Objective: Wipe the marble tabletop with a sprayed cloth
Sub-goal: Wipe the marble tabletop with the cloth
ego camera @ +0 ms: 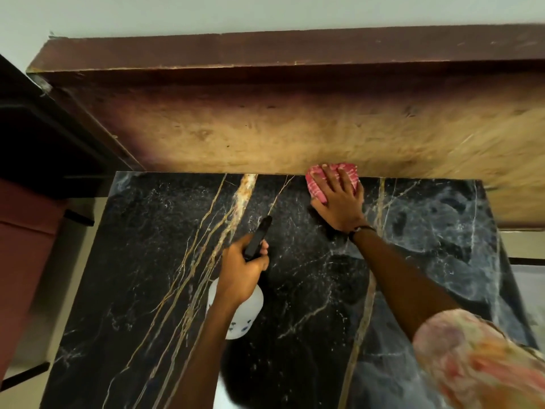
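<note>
Right hand (339,199) flat on pink cloth (317,187), fingers spread, pressing it onto the far edge of the black marble worktop (309,290), right of centre, where the slab meets a brown wooden panel (265,128); a dark band (361,230) circles that wrist, patterned sleeve (477,358) near right. Left hand (243,270) held over the worktop's middle, grip closed around the neck of a white spray bottle (236,317), its black nozzle (259,236) pointing far; a dark red seat (26,237) stands left of the worktop.
</note>
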`<action>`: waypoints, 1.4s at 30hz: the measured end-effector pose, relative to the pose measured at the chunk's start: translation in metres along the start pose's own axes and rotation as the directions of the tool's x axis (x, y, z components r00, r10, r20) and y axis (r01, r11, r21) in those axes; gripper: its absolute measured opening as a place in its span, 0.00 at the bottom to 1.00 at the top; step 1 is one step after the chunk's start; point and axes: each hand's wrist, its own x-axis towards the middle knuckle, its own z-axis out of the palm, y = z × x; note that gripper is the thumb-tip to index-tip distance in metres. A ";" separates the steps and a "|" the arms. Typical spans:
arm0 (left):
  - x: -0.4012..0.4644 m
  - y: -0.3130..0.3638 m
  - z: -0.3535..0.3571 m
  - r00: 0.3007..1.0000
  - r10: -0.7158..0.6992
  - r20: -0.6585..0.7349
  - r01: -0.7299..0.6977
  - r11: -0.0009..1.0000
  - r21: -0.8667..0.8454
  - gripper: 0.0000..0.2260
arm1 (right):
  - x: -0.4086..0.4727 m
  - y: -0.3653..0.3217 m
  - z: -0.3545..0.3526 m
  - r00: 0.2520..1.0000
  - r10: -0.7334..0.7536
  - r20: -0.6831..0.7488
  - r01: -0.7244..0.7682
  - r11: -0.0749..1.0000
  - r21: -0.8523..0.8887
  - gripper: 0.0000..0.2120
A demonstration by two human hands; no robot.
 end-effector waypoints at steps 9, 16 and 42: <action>-0.003 0.013 0.055 0.996 -0.020 0.087 0.021 1.000 -0.011 0.11 | -0.079 0.023 0.010 0.917 -0.398 0.019 0.399 0.914 -0.080 0.29; -0.010 0.016 0.079 0.995 -0.018 0.101 0.019 1.000 -0.014 0.15 | -0.047 0.103 -0.011 1.000 0.005 -0.016 -0.005 1.000 -0.021 0.35; -0.033 0.024 0.157 0.992 0.009 0.123 -0.015 0.999 0.045 0.11 | -0.079 0.133 -0.010 0.993 -0.115 -0.012 0.116 0.993 0.037 0.29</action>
